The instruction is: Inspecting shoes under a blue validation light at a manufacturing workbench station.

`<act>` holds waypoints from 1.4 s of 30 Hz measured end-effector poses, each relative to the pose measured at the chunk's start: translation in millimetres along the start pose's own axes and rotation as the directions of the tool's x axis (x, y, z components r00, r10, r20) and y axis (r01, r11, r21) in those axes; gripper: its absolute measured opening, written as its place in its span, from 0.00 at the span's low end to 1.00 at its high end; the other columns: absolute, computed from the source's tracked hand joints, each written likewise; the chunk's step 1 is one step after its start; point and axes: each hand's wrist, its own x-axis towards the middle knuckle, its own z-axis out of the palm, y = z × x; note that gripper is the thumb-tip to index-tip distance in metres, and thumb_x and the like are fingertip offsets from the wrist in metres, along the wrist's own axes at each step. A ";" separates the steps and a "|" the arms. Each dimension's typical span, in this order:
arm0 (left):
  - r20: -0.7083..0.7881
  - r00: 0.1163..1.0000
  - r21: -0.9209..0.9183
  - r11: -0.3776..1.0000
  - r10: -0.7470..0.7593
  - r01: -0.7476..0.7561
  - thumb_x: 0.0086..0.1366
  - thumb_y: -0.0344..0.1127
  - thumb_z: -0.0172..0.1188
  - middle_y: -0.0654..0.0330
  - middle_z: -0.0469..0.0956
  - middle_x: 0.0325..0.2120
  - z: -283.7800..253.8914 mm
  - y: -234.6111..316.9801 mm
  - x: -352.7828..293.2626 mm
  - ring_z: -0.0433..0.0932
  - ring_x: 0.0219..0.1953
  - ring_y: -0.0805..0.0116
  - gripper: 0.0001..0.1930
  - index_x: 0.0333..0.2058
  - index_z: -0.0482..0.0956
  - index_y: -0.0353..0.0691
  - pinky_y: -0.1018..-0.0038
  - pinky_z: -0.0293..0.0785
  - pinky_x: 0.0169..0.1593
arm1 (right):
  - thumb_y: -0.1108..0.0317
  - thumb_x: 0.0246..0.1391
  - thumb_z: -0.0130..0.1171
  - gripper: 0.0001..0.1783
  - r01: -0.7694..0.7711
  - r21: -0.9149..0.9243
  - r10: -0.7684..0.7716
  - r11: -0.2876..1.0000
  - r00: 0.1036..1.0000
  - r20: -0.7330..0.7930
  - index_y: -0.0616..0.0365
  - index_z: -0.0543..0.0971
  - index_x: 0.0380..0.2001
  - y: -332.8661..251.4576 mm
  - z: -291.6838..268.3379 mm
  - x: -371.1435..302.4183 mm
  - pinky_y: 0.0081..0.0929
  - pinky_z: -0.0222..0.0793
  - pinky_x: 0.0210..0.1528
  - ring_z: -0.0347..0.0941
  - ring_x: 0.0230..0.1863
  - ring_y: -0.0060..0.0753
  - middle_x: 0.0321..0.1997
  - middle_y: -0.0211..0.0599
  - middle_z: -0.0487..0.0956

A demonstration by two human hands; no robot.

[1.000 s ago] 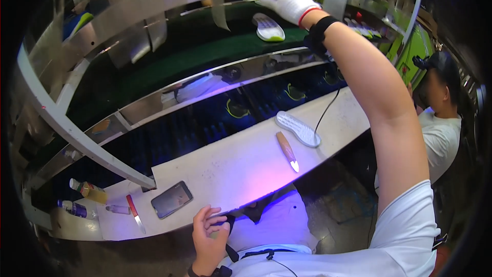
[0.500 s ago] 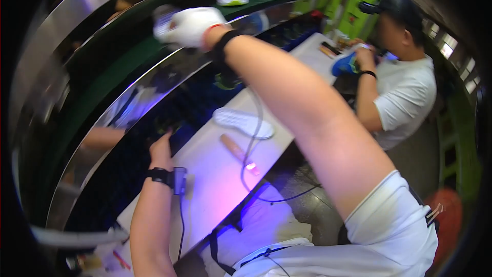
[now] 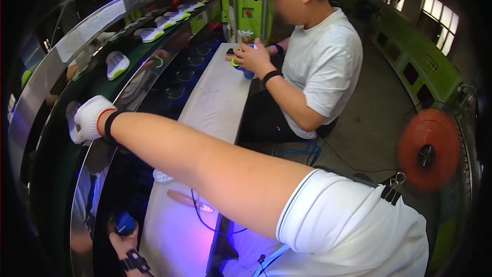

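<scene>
My right hand, in a white knit glove with a red cuff, reaches far left over the green conveyor belt. Its fingers are closed on a pale shoe sole, which the glove partly hides. Low at the left, my bare left hand curls round a blue shoe, of which only one rounded end shows, beside the dark lower shelf. On the white bench, partly behind my right arm, lie a white sole and a slim tan tool.
Several white and lime soles stand along the belt. Ahead, a seated co-worker handles another blue shoe at the bench. A red fan is at the right. A thin cable crosses the bench edge.
The view has swung right, so the bench and belt sit further left. My right hand stays at the belt with the sole. A blue shoe now shows in my left hand.
</scene>
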 end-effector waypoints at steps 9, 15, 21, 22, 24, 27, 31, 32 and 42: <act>0.120 0.992 -0.013 0.999 -0.034 0.036 0.62 0.33 0.60 0.37 0.75 0.62 -105.8 -70.9 -241.8 0.75 0.64 0.36 0.34 0.68 0.68 0.29 0.43 0.73 0.67 | 0.34 0.56 0.62 0.25 0.049 -0.002 -0.049 0.999 0.997 0.057 0.34 0.92 0.44 -30.3 9.1 11.2 0.40 0.80 0.52 0.86 0.50 0.41 0.47 0.33 0.90; 0.493 0.650 0.865 -0.248 0.578 -0.435 0.63 0.34 0.70 0.45 0.82 0.56 -146.5 -92.6 -260.0 0.79 0.60 0.43 0.25 0.58 0.80 0.34 0.54 0.73 0.65 | 0.60 0.66 0.67 0.12 0.700 0.058 -0.574 0.712 0.627 -0.527 0.59 0.86 0.41 -84.8 -21.8 -122.5 0.30 0.79 0.41 0.85 0.43 0.40 0.41 0.40 0.89; 0.745 0.516 0.665 -0.539 0.423 -0.517 0.63 0.40 0.70 0.43 0.81 0.54 -75.5 -87.6 -229.4 0.77 0.60 0.43 0.23 0.53 0.80 0.34 0.53 0.74 0.63 | 0.72 0.70 0.59 0.16 0.550 0.606 -0.184 0.574 0.808 -0.559 0.73 0.78 0.55 -66.6 -70.3 -284.3 0.30 0.75 0.57 0.80 0.52 0.35 0.58 0.54 0.82; 0.684 0.635 0.709 -0.529 0.358 -0.466 0.65 0.43 0.68 0.42 0.83 0.51 -52.9 -88.1 -214.5 0.80 0.56 0.42 0.22 0.51 0.80 0.34 0.53 0.76 0.59 | 0.72 0.70 0.60 0.15 0.399 0.594 -0.096 0.698 0.875 -0.475 0.73 0.79 0.53 -65.1 -64.9 -293.5 0.29 0.74 0.56 0.79 0.49 0.33 0.52 0.50 0.83; 0.523 0.785 0.800 -0.509 0.333 -0.317 0.69 0.49 0.65 0.41 0.85 0.43 -34.7 -92.0 -198.9 0.85 0.47 0.42 0.23 0.49 0.80 0.34 0.51 0.80 0.51 | 0.71 0.70 0.60 0.12 0.169 0.527 -0.007 0.833 0.955 -0.296 0.71 0.81 0.48 -77.8 -31.8 -301.1 0.25 0.72 0.54 0.78 0.45 0.29 0.41 0.38 0.83; 0.461 0.809 0.851 -0.440 0.364 -0.287 0.71 0.54 0.61 0.40 0.86 0.38 -25.3 -96.8 -170.2 0.86 0.42 0.41 0.25 0.48 0.80 0.32 0.50 0.81 0.46 | 0.69 0.69 0.62 0.12 -0.046 0.694 0.127 0.718 0.990 -0.066 0.68 0.81 0.48 -81.1 1.8 -332.1 0.24 0.71 0.55 0.77 0.46 0.25 0.44 0.34 0.83; 0.446 0.797 0.878 -0.373 0.407 -0.301 0.72 0.54 0.61 0.42 0.87 0.38 -17.3 -91.3 -190.6 0.87 0.41 0.43 0.26 0.49 0.79 0.33 0.52 0.82 0.46 | 0.62 0.68 0.66 0.17 -0.137 0.851 0.220 0.507 0.975 0.027 0.66 0.81 0.49 -77.1 9.7 -363.2 0.27 0.72 0.56 0.78 0.47 0.26 0.45 0.35 0.84; 0.447 0.799 0.876 -0.376 0.402 -0.301 0.72 0.54 0.61 0.42 0.87 0.38 -16.8 -90.5 -199.6 0.87 0.41 0.43 0.26 0.49 0.79 0.33 0.52 0.82 0.46 | 0.59 0.67 0.68 0.19 -0.141 0.896 0.258 0.421 0.966 0.031 0.66 0.81 0.50 -74.7 19.1 -370.9 0.29 0.72 0.58 0.78 0.48 0.27 0.46 0.35 0.84; 0.608 0.373 0.531 -0.011 0.701 -0.847 0.73 0.39 0.68 0.42 0.78 0.56 -38.8 -140.2 -258.1 0.81 0.56 0.55 0.24 0.59 0.68 0.37 0.63 0.78 0.59 | 0.44 0.61 0.72 0.31 -0.094 0.956 0.091 0.278 0.993 0.071 0.58 0.72 0.50 -98.5 -9.3 -372.9 0.46 0.72 0.66 0.84 0.48 0.49 0.50 0.59 0.83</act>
